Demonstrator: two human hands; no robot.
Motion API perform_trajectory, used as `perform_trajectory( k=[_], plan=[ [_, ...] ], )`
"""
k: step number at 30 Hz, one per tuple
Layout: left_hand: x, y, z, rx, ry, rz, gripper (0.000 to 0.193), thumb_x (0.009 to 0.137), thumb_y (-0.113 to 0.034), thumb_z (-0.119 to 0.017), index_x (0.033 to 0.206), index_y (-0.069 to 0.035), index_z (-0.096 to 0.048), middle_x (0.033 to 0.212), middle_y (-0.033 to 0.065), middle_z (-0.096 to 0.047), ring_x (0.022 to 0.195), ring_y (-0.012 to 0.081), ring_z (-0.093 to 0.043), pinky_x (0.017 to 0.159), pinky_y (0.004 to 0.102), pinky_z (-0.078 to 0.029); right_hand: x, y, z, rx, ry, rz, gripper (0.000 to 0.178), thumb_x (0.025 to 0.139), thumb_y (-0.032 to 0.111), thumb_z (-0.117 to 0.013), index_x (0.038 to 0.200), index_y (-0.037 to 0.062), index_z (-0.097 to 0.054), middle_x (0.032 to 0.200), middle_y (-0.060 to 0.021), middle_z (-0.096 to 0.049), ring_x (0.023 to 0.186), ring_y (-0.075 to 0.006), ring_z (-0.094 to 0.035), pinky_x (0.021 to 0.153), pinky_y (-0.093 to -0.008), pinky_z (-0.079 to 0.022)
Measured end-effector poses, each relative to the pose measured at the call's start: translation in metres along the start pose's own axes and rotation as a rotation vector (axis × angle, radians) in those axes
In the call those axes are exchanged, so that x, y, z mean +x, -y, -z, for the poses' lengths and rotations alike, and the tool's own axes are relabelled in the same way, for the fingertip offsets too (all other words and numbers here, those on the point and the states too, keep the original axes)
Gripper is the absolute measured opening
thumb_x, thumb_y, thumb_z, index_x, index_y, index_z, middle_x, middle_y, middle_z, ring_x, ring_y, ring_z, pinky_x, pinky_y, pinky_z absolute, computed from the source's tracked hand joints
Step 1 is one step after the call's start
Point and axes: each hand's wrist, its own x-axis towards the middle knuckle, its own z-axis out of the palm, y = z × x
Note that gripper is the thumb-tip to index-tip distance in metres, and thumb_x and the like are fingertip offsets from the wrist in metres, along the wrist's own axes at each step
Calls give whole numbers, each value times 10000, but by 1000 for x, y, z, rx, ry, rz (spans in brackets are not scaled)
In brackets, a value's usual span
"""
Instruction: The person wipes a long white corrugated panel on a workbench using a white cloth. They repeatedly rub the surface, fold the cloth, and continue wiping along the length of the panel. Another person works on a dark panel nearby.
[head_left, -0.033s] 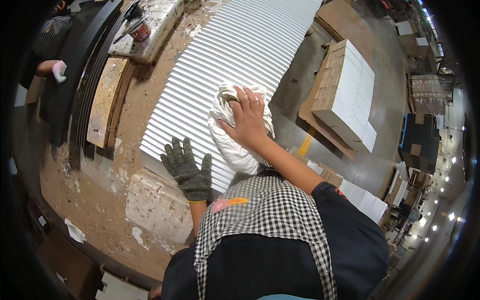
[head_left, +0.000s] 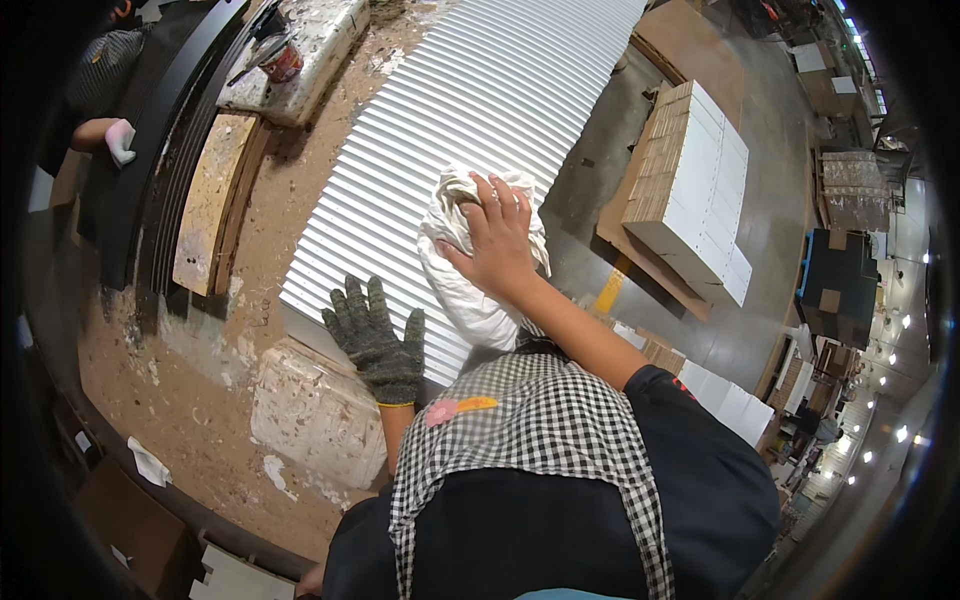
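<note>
A row of narrow white strips [head_left: 445, 110], laid side by side, stretches diagonally away from me across the table; whether they are separate pieces or one ridged panel I cannot tell. Flat on its near left corner lies my left hand [head_left: 378, 345] in a dark grey-green knit glove, fingers spread and holding nothing. My bare right hand [head_left: 492, 245] presses a bunched white cloth [head_left: 465, 300] onto the strips near their right edge, its fingers curled over the top folds. The cloth's lower end hangs toward my checked apron [head_left: 530, 420].
Left of the strips, the paint-spattered brown table [head_left: 200, 360] bears a wooden block [head_left: 215, 205], a stained white block [head_left: 300, 60] and a can [head_left: 282, 62]. Beyond are dark long boards [head_left: 150, 150] and another person's gloved hand [head_left: 120, 142]. Stacked white-topped panels [head_left: 700, 180] stand right.
</note>
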Motion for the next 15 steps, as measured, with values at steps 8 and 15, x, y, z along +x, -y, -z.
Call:
perform_trajectory(
  k=[8, 15],
  plan=[
    [1, 1, 4, -20, -6, 1, 753, 911, -509, -657, 1506, -95, -455, 1603, 200, -342, 1498, 423, -260, 1231, 606, -148, -2, 0, -3, -2, -39, 13, 535, 808, 453, -749, 1136, 59, -596, 1488, -172, -435, 1396, -393, -346, 1140, -609, -225],
    [27, -16, 35, 143, -16, -8, 526, 952, -435, -649, 1313, -54, -622, 1304, 212, -636, 1310, 342, -549, 1244, 569, -180, -2, -4, 2, 24, -16, 49, 515, 769, 318, -757, 1153, 31, -567, 1440, -207, -465, 1328, -406, -401, 1085, -582, -291]
  ],
)
